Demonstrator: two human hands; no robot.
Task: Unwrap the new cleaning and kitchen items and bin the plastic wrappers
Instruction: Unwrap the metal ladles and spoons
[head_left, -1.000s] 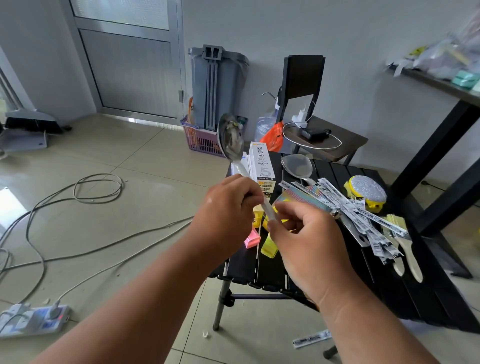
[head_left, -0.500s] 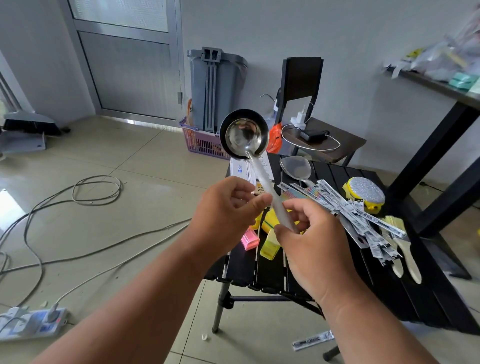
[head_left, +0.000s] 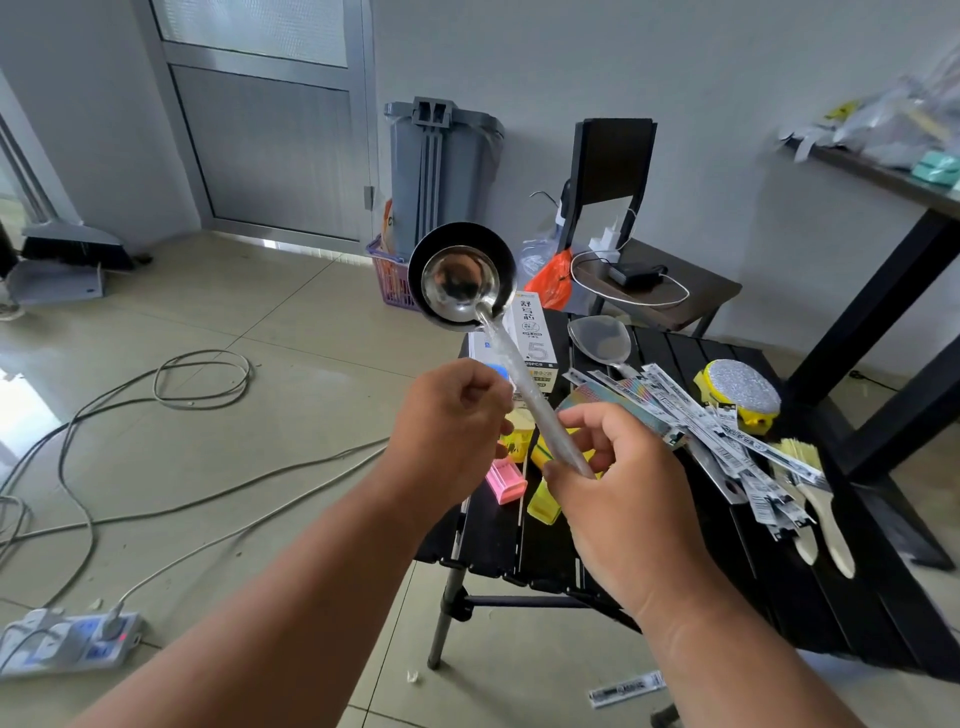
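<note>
A shiny steel ladle with a round bowl (head_left: 461, 278) is held up over the near edge of the black slatted tabletop (head_left: 545, 551), bowl uppermost and facing the camera, its handle sheathed in a clear plastic wrapper (head_left: 524, 387). The right hand (head_left: 618, 499) has its grip curled round the lower end of the handle. The left hand (head_left: 447, 421) has its grip pinched on the wrapper partway up the handle.

Against the far wall stands a tall grey plastic bin (head_left: 439, 171); what is in it cannot be seen. Beside it on the floor is a purple plastic basket (head_left: 389, 275) holding something orange, too hidden to name.

On the tabletop behind the ladle stands a white cardboard box (head_left: 535, 343) printed with Chinese characters, a large "5" and "20PCS". To the right lies a heap of white printed label strips with barcodes (head_left: 717, 431), print too small to read, beside a yellow-backed round silver scourer (head_left: 743, 389) and two wooden-handled paint brushes (head_left: 815, 499). Another barcode strip (head_left: 626, 688) lies on the tiled floor under the tabletop.
</note>
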